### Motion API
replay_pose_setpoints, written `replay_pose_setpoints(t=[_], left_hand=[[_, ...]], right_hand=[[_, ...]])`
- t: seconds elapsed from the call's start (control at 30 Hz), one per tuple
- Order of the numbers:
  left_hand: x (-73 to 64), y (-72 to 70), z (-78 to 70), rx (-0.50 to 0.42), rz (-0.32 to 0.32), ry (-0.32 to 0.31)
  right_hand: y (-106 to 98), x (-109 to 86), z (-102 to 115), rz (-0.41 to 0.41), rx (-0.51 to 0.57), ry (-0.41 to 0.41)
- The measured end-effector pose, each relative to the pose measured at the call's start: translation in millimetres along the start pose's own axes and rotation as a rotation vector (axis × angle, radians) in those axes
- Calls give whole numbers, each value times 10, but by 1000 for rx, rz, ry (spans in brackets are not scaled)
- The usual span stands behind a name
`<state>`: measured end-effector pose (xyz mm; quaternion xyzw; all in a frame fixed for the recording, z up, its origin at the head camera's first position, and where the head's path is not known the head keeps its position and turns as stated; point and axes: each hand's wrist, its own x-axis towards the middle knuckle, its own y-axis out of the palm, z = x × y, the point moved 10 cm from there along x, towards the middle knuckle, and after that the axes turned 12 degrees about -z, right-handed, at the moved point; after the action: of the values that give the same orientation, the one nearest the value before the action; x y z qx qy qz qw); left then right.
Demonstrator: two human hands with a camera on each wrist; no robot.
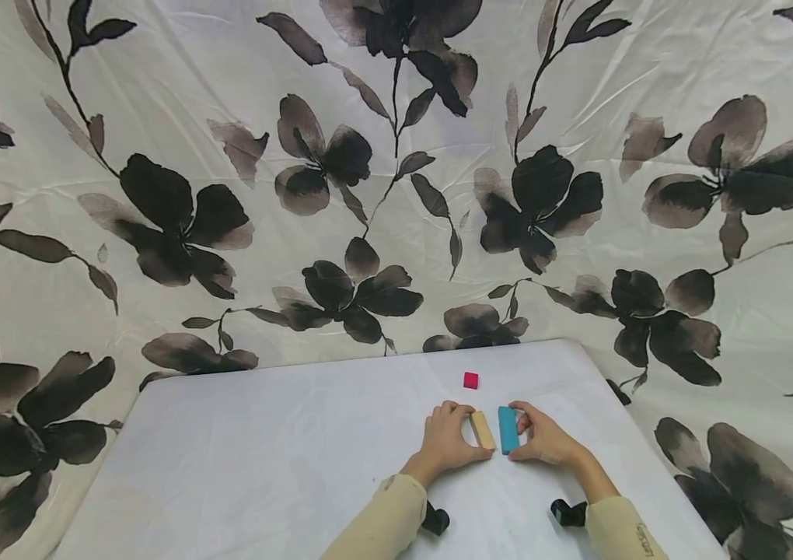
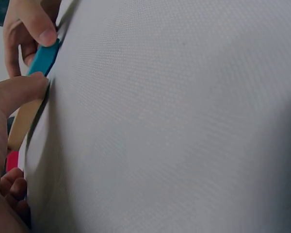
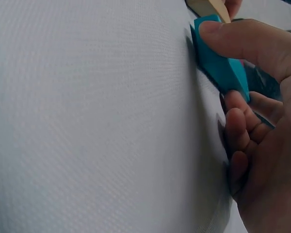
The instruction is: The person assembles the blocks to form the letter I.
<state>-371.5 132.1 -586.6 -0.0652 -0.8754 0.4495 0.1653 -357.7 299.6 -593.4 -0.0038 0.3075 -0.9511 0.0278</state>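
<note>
My left hand [image 1: 447,439] pinches a pale wooden block [image 1: 483,431] end to end, thumb at the near end and fingers at the far end. Just to its right, my right hand [image 1: 546,437] holds a blue block [image 1: 508,430] the same way. A narrow gap separates the two blocks in the head view. Beyond them on the table lies a small red cube [image 1: 470,380], which neither hand touches. In the right wrist view the thumb presses on one end of the blue block [image 3: 220,60]. The left wrist view shows the wooden block [image 2: 25,121] partly behind the left thumb.
The blocks and hands are on a white-topped table [image 1: 249,451], toward its right side. A floral cloth [image 1: 382,202] hangs behind the table's far edge. Black devices are on the left wrist [image 1: 436,519] and the right wrist [image 1: 567,512].
</note>
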Motion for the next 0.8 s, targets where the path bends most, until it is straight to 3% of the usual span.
replay_pose_setpoints(t=[0.23,0.5,0.8], left_hand=[[-34,-11,34,-30,2,-26],[-61,-52,67,-75,-2,-26],[-81,-110,67,-103,4,0]], right_hand=[[41,-30,-5,4,-21,22],[78,-16,4,-12,-149,-4],[-8,-14,16,-54,-102,3]])
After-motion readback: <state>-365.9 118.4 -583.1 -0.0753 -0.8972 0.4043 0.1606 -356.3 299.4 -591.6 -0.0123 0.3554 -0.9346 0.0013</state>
